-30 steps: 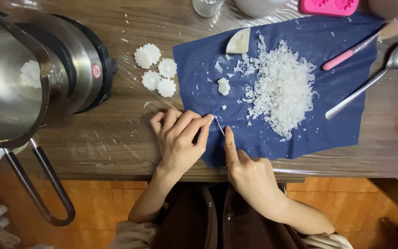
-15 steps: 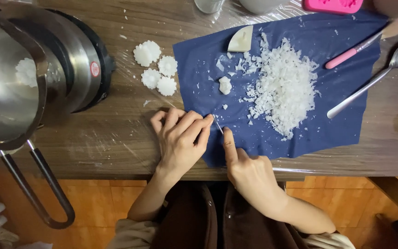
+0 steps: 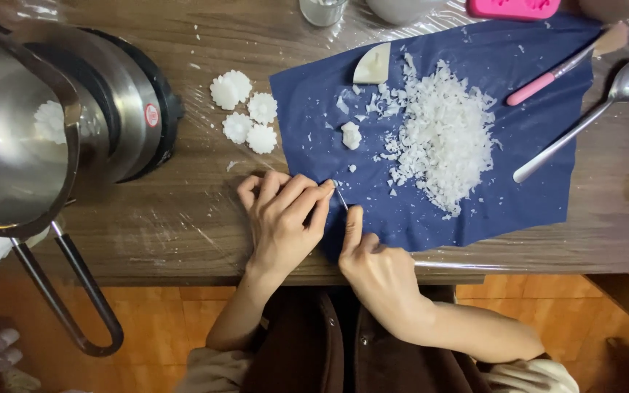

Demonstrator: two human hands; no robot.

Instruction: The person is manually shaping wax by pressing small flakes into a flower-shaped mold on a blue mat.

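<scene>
Navy cloth (image 3: pixel 431 218) reaches the counter (image 3: pixel 183 233) edge, bare wood to its left; both hands' fingers (image 3: pixel 307 200) pinch a thin pale blade (image 3: pixel 341 199), left hand (image 3: pixel 285 225) flat, right hand (image 3: pixel 373 262) curled.

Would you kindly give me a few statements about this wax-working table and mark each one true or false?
1. The pile of white wax shavings lies on the dark blue cloth. True.
2. Four flower-shaped wax pieces sit on the blue cloth. False: they lie on the plastic-covered wooden table, left of the cloth.
3. The left hand and right hand meet at the cloth's near-left corner around a thin, needle-like tool. True.
4. The metal spoon is buried in the shavings. False: it lies apart, to their right.
5. The pink-handled brush is in the right hand. False: it lies untouched on the cloth.
</scene>
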